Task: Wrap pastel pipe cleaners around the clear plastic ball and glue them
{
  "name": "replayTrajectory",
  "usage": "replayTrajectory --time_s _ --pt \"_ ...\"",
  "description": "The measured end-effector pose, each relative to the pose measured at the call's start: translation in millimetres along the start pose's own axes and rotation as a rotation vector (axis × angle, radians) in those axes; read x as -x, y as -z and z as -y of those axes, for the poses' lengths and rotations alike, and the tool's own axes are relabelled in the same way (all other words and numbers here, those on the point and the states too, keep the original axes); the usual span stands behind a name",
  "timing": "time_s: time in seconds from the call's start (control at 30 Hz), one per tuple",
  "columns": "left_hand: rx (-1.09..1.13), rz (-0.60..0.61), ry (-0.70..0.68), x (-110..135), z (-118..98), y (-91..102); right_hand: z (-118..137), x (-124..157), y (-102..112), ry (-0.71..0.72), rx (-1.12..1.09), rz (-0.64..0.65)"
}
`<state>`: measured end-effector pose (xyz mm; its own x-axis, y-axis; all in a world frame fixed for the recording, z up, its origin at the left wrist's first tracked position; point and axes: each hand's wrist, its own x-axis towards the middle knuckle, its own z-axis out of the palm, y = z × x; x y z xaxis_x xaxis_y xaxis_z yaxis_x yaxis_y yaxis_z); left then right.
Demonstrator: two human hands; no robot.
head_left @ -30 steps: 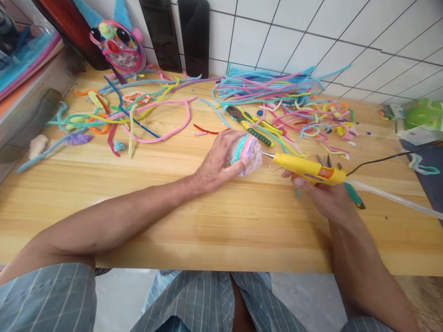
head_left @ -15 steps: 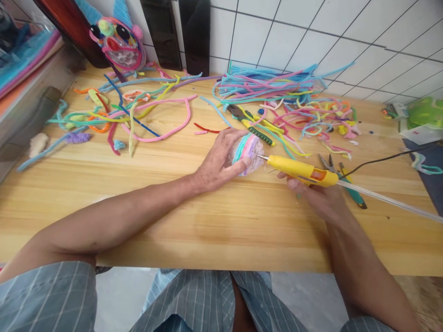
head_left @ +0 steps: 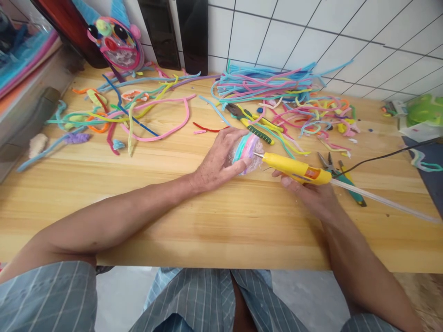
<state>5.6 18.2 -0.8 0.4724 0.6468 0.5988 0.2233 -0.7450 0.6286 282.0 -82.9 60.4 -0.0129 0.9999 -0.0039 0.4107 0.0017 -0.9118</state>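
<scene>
My left hand (head_left: pixel 219 159) is closed around a small clear plastic piece wrapped with pastel pipe cleaners (head_left: pixel 246 150) in teal, pink and purple bands. My right hand (head_left: pixel 308 193) grips a yellow hot glue gun (head_left: pixel 294 167) by its handle, mostly hidden under the body. The metal nozzle points left and meets the right side of the banded piece, near my left thumb. A long clear glue stick (head_left: pixel 380 199) sticks out of the gun's rear. Just behind the piece lie green-and-yellow pliers (head_left: pixel 254 129).
A bundle of blue and pink pipe cleaners (head_left: pixel 266 85) lies by the tiled wall, with scraps (head_left: pixel 318 120) to its right. Loose pipe cleaners (head_left: pixel 138 110) cover the back left near a pipe-cleaner face figure (head_left: pixel 119 44). More pliers (head_left: pixel 346 180) lie beside the black cord (head_left: pixel 374 159).
My right hand has moved the glue gun slightly left, bringing its nozzle further over the banded piece. My left hand keeps its hold in nearly the same place.
</scene>
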Motion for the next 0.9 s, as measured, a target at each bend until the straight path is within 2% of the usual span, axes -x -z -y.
replayTrajectory --time_s 0.2,0.6,0.9 --pt "0.03 -0.04 -0.001 0.1 3.0 -0.8 -1.3 2.7 4.5 0.039 0.051 -0.04" --pt "0.006 -0.009 0.019 0.4 4.6 -1.2 -6.2 4.5 3.0 0.137 0.174 -0.024" --pt "0.014 0.001 0.015 -1.5 2.4 0.7 -3.6 6.6 2.7 0.096 0.176 0.01"
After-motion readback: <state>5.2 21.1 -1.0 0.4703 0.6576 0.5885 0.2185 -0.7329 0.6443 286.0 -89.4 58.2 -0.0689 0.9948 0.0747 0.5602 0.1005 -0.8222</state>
